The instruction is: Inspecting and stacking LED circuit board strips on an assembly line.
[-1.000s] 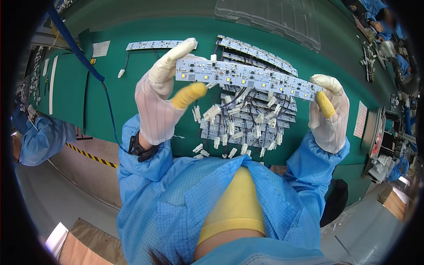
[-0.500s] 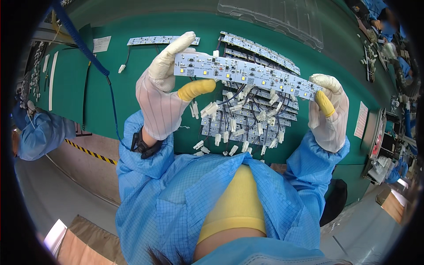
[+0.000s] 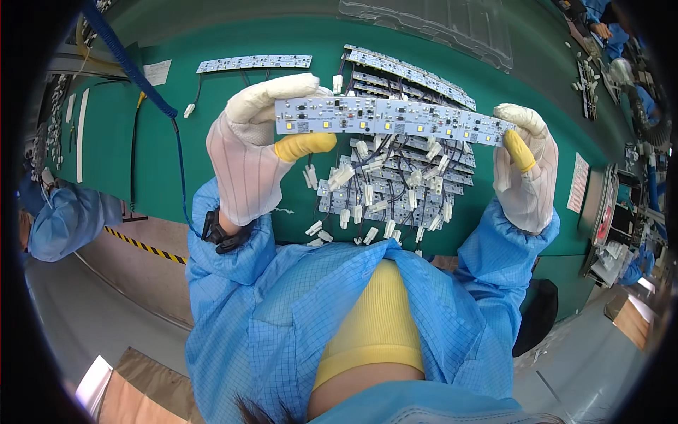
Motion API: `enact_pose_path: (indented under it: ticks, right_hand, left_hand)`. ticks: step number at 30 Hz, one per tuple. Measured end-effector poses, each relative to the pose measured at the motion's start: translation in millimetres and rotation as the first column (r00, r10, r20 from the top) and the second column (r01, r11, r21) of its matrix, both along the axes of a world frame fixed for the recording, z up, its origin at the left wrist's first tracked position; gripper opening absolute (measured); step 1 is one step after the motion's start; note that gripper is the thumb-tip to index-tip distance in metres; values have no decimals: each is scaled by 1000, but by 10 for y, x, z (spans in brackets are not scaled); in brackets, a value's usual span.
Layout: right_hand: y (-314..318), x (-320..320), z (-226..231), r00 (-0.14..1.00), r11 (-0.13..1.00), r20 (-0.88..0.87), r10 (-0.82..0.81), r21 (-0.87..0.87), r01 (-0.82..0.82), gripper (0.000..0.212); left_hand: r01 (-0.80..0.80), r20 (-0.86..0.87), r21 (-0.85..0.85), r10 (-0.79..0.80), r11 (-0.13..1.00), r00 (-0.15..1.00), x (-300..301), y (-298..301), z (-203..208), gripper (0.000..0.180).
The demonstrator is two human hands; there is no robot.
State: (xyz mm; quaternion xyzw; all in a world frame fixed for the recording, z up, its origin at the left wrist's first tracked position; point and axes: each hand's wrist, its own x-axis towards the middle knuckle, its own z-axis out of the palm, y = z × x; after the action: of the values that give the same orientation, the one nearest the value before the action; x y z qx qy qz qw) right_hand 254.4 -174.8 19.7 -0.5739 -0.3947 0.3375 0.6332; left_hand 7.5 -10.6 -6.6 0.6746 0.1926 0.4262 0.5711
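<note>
I hold a long white LED strip board (image 3: 392, 119) level above the green table, one end in each gloved hand. My left hand (image 3: 258, 152) pinches its left end, yellow-tipped thumb underneath. My right hand (image 3: 524, 166) grips the right end the same way. Black wires with white connectors hang from the board's lower edge. Below it lies a pile of similar boards with wires and connectors (image 3: 385, 194).
Another stack of LED boards (image 3: 413, 74) lies farther back, and a single strip (image 3: 254, 63) at the back left. A blue coiled cable (image 3: 131, 67) runs across the green mat (image 3: 141, 141). A clear plastic tray (image 3: 438, 25) sits at the back. Another person's blue sleeve (image 3: 63, 219) is at left.
The board has been turned slightly and lifted closer to the camera; both hands keep their hold on its ends.
</note>
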Motion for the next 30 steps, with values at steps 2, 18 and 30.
enact_pose_path:
  ticks: [2,18,30]
  right_hand:
    - [21,-5,17,998,1000,-54,-23,-5,23,34]
    - [-21,33,2,998,997,23,-55,-45,56,64]
    - [-50,82,-50,993,1000,121,-7,12,5,43]
  left_hand:
    - [5,39,19,-6,1000,999,4,-10,-13,58]
    - [48,-111,226,-23,973,994,-78,31,57,43]
    - [51,-31,72,-49,996,998,-117,38,47,47]
